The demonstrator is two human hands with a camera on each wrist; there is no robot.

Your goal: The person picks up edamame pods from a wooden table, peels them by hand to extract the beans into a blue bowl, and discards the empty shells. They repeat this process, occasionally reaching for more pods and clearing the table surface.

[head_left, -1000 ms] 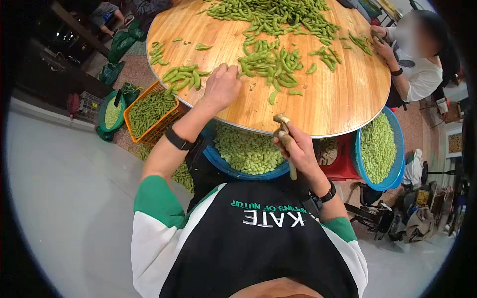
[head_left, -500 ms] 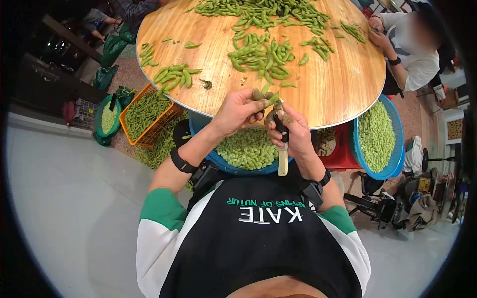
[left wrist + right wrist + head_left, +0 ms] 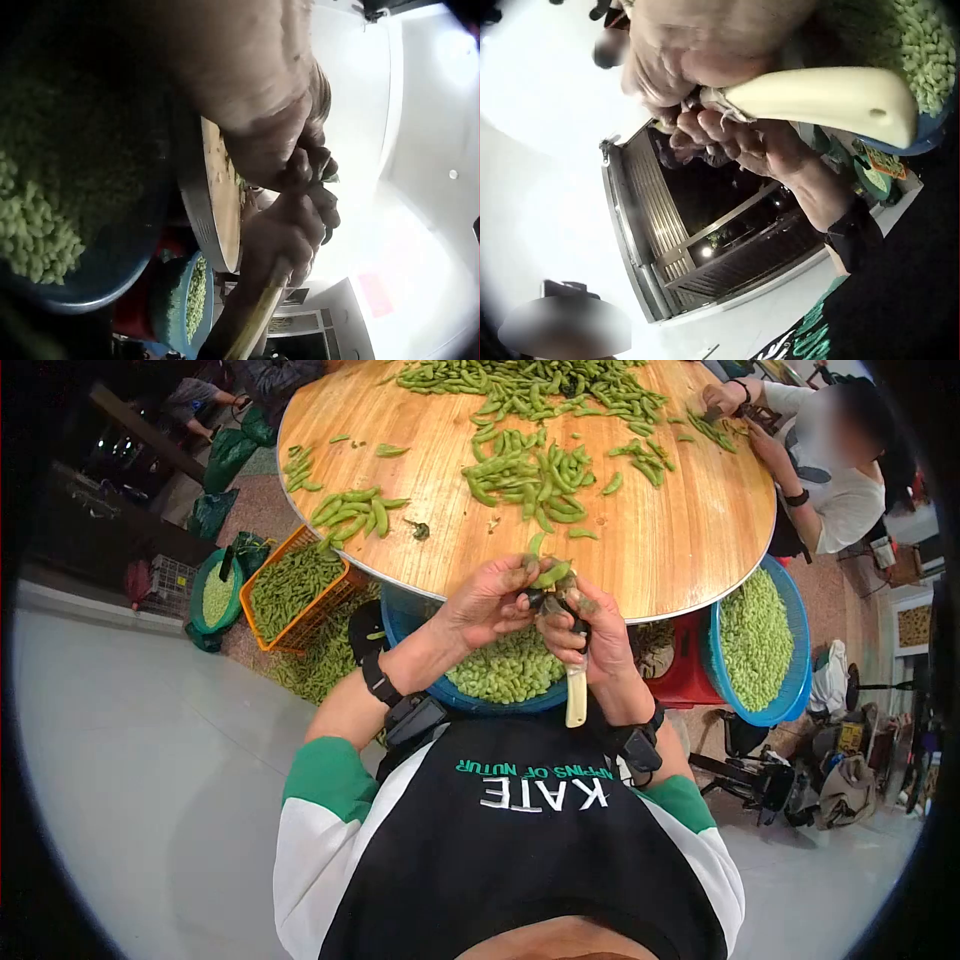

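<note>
Close together at the table's near edge, my left hand and right hand meet over a blue basin of shelled green beans. Between my left fingertips and right thumb lies a green soybean pod, pinched by the left hand. A second pod sticks up beside the left fingertips. My right hand grips a tool by its cream handle, whose end points down toward my body. The right wrist view shows a hole in that handle; the tool's working end is hidden by fingers.
Unshelled pods lie heaped across the round wooden table. An orange crate of pods and a green basin stand left. Another blue basin of beans is at right. Another person works at the table's right side.
My left hand has come back from the pods on the table to my right hand, bringing pods. The right hand's tool now hangs handle-down. The other person's hand has reached onto nearby pods.
</note>
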